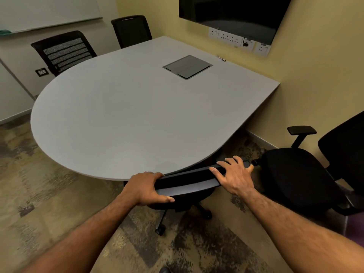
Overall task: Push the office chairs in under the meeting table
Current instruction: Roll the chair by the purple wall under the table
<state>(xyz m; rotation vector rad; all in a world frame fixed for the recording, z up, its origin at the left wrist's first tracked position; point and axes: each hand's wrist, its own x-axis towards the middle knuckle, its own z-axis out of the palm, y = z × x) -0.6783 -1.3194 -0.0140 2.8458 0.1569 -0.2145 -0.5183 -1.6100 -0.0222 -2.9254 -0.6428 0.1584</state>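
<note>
Office chairs stand around a grey meeting counter (pixel 122 115) whose near end is rounded and whose far straight end meets a yellow wall; the nearest chair (pixel 187 180) sits at the near curved edge, its black backrest top close against the counter rim, its seat hidden beneath the top, and its wheeled base and castors showing on the patterned carpet (pixel 39 194) below.

Both hands are on that backrest; the left hand (pixel 145 189) wraps the left end of the top bar, its fingers (pixel 157 175) curled over the far side and the thumb pressed along the near face, so the hand is closed around the bar; the right hand (pixel 235 174) lies flat on the right end, its fingers spread apart and resting on top of the bar, the thumb pointing out to the right, gripping nothing.

A second chair (pixel 307 178) stands to the right, clear of the counter and near the wall, its seat and one armrest fully in view, turned roughly toward the nearest chair; its seat edge sits just beside the right hand.

Two more chairs stand at the far left side: a mesh-backed chair (pixel 65 51) with its backrest close to the counter edge, and a dark chair (pixel 131 29) further along, also near the edge.

A square cable hatch (pixel 187 67) is set flush in the counter top; a dark screen (pixel 236 14) hangs on the wall above a row of sockets (pixel 231 38); a whiteboard (pixel 49 12) is on the left wall.
</note>
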